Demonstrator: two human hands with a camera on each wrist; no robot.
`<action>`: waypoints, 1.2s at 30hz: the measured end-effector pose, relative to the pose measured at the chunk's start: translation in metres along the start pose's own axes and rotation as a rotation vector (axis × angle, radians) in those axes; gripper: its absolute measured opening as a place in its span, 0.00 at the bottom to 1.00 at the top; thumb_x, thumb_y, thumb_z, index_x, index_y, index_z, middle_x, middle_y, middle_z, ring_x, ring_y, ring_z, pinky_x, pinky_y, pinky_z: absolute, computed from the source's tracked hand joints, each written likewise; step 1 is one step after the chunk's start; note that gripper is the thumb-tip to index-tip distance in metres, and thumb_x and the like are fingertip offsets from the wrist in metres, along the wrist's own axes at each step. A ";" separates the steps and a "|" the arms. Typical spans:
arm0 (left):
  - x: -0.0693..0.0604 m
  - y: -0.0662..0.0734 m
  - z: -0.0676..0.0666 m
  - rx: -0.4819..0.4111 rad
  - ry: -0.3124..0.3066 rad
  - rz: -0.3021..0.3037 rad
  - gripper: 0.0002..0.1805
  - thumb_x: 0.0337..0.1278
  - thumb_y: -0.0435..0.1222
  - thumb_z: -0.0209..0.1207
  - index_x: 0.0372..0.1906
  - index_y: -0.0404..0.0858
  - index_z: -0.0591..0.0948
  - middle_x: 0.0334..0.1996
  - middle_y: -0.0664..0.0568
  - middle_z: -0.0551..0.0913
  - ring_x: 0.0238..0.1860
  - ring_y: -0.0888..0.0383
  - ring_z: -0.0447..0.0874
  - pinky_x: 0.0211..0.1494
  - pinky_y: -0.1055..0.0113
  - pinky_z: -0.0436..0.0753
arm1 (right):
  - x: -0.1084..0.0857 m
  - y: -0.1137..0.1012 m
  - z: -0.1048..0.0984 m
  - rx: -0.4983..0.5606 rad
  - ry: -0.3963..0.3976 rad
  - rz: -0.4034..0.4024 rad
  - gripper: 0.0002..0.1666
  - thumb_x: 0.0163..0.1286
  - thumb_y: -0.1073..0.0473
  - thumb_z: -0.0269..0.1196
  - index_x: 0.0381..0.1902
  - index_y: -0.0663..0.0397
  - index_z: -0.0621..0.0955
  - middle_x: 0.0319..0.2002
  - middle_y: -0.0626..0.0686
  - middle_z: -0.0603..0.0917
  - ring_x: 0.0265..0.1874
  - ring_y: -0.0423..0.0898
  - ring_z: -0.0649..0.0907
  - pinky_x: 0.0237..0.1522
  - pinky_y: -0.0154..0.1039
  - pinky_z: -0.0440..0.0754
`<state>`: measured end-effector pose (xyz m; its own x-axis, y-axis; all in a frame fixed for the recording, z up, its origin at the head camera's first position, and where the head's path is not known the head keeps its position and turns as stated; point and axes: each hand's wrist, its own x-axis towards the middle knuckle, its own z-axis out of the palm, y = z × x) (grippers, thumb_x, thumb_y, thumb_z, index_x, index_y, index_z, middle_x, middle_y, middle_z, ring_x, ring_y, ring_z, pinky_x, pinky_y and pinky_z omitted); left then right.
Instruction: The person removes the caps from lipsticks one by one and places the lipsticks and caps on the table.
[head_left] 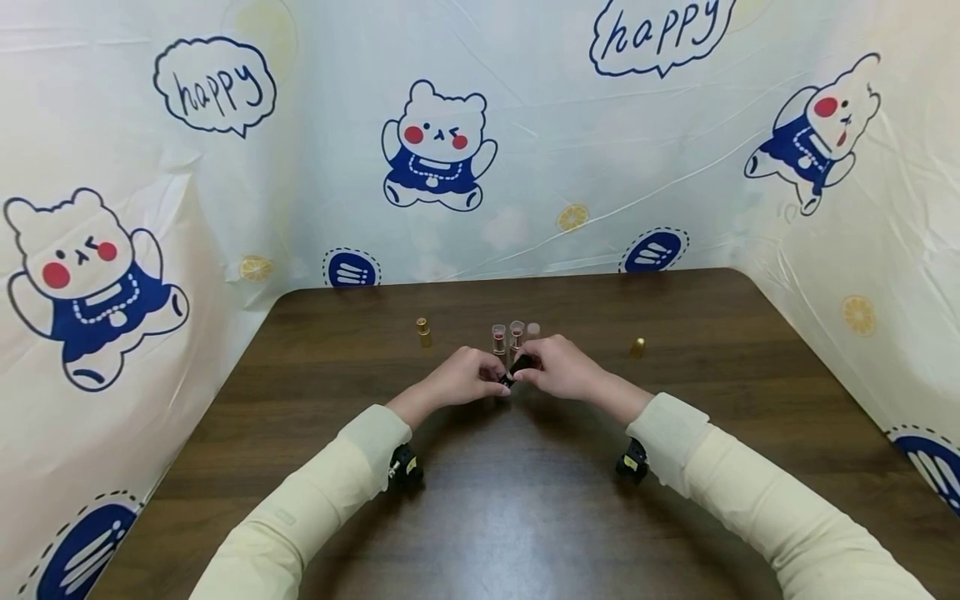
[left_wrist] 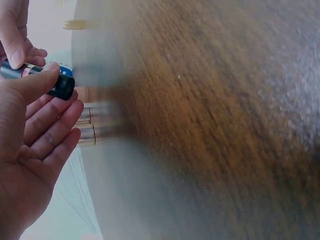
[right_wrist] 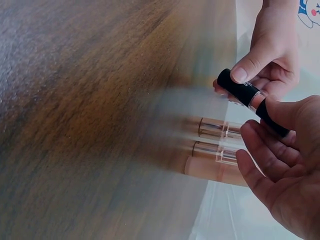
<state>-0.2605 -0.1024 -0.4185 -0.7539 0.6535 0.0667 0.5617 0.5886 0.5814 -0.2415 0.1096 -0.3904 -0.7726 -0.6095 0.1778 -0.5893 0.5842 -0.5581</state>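
Between both hands is a black lipstick [right_wrist: 240,91], held at a slant just above the table. My left hand [head_left: 471,377] pinches one black end between thumb and fingers. The other black end is gripped by my right hand [head_left: 561,367], thumb on top. A pinkish band [right_wrist: 257,101] shows between the two black parts; whether they are joined or slightly apart I cannot tell. Just beyond the hands, two clear-topped lipstick tubes [head_left: 498,337] [head_left: 517,332] and a pale pink tube [head_left: 533,331] stand upright in a close row, their lower parts partly hidden in the head view.
A small gold tube [head_left: 423,332] stands on the brown wooden table [head_left: 360,358] to the left of the row. Off to the right is a small gold piece [head_left: 637,347]. A printed cloth [head_left: 525,150] with cartoon bears hangs behind and along both sides.
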 end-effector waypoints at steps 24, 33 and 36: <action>-0.004 -0.009 0.002 -0.001 -0.045 0.032 0.05 0.55 0.37 0.69 0.35 0.42 0.86 0.27 0.61 0.83 0.28 0.65 0.78 0.33 0.69 0.78 | -0.002 0.003 -0.003 0.027 -0.039 -0.028 0.06 0.66 0.64 0.65 0.41 0.54 0.83 0.33 0.45 0.83 0.28 0.40 0.77 0.32 0.36 0.77; -0.005 -0.013 0.001 -0.026 -0.027 0.039 0.05 0.55 0.37 0.69 0.37 0.42 0.86 0.28 0.61 0.83 0.29 0.65 0.79 0.34 0.68 0.79 | -0.002 0.000 -0.007 0.036 -0.034 -0.025 0.06 0.67 0.63 0.65 0.42 0.55 0.83 0.32 0.45 0.82 0.22 0.39 0.75 0.27 0.36 0.75; -0.005 -0.013 0.000 -0.027 -0.028 0.039 0.05 0.55 0.37 0.69 0.37 0.42 0.86 0.28 0.61 0.84 0.29 0.65 0.80 0.35 0.68 0.79 | -0.002 -0.001 -0.009 0.029 -0.026 -0.005 0.07 0.67 0.62 0.66 0.42 0.55 0.83 0.32 0.45 0.82 0.22 0.39 0.74 0.27 0.36 0.74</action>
<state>-0.2635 -0.1131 -0.4265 -0.7220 0.6887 0.0671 0.5803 0.5498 0.6008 -0.2415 0.1151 -0.3830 -0.7630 -0.6263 0.1601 -0.5861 0.5656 -0.5802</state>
